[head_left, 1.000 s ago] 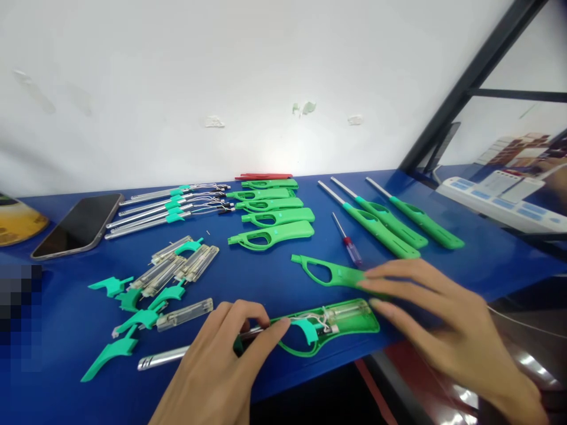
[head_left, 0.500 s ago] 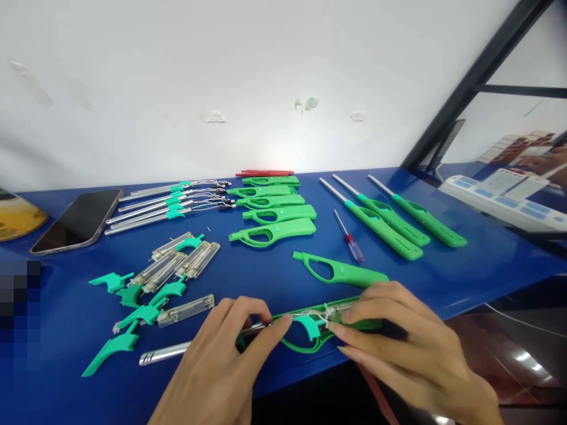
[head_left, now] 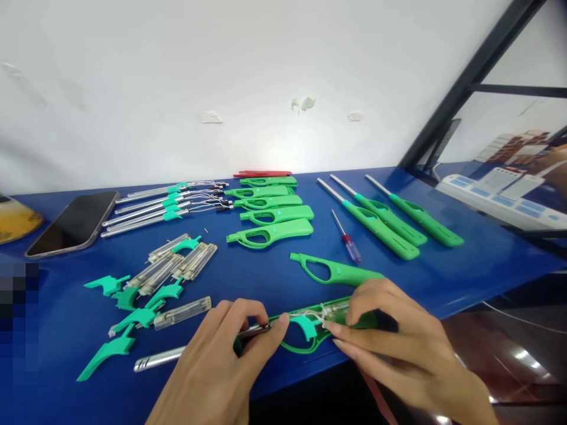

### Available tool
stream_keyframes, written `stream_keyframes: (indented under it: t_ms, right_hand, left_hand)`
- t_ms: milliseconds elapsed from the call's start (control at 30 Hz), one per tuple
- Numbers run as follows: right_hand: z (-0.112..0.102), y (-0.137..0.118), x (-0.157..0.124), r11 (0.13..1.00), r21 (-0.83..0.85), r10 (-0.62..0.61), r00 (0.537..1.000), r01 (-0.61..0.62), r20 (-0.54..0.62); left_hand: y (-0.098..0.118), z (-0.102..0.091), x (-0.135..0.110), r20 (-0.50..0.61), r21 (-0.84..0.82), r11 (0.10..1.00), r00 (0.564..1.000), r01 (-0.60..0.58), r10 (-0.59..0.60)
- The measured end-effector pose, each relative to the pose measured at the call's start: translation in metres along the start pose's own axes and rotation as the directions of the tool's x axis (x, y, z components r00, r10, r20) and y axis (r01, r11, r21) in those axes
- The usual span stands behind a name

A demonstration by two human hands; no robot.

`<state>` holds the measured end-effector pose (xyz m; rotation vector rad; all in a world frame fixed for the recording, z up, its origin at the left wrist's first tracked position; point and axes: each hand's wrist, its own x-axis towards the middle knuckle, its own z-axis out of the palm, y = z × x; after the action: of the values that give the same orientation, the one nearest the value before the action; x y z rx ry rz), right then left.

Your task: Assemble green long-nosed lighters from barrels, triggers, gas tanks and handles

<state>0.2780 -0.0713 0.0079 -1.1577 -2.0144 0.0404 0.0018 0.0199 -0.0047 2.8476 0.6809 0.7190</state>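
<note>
An opened green lighter shell half (head_left: 310, 336) lies at the near edge of the blue table (head_left: 465, 265), with a teal trigger, white wires and a clear tank inside, and a metal tube (head_left: 157, 359) sticking out to the left. My left hand (head_left: 221, 366) pinches the shell's front end where the tube enters. My right hand (head_left: 398, 348) curls over the shell's rear, fingertips pressed on the tank and wires. A matching green cover half (head_left: 336, 271) lies just beyond.
Behind lie a row of green shell halves (head_left: 266, 221), metal tube assemblies (head_left: 150, 212), three finished lighters (head_left: 390, 221), a small screwdriver (head_left: 348, 239), clear tanks and teal triggers (head_left: 163, 277), a phone (head_left: 71, 224), and a power strip (head_left: 500, 200).
My right hand moved left from the cover half onto the open shell's rear and closed its fingers on the parts inside. My left hand kept its pinch.
</note>
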Motion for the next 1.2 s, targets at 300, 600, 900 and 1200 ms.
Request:
stream_keyframes:
  t_ms: [300, 600, 900, 1200]
  right_hand:
    - [0.000, 0.000, -0.001, 1.000, -0.012, 0.001, 1.000, -0.001, 0.007]
    - [-0.002, -0.003, 0.002, 0.995, -0.104, 0.002, 0.998, 0.005, 0.068]
    - [0.005, -0.006, 0.006, 0.981, -0.192, 0.052, 0.983, -0.018, 0.174]
    - [0.009, -0.003, 0.004, 0.981, -0.190, -0.013, 0.995, 0.032, 0.101]
  left_hand:
    - [0.001, -0.002, -0.003, -0.001, 0.008, 1.000, 1.000, 0.000, 0.000]
    - [0.000, -0.003, 0.000, -0.008, -0.005, 1.000, 1.000, -0.005, 0.005]
    - [0.001, -0.003, -0.002, -0.015, -0.009, 1.000, 1.000, -0.008, 0.008]
    - [0.001, 0.000, 0.000, -0.021, -0.007, 1.000, 1.000, 0.007, -0.007]
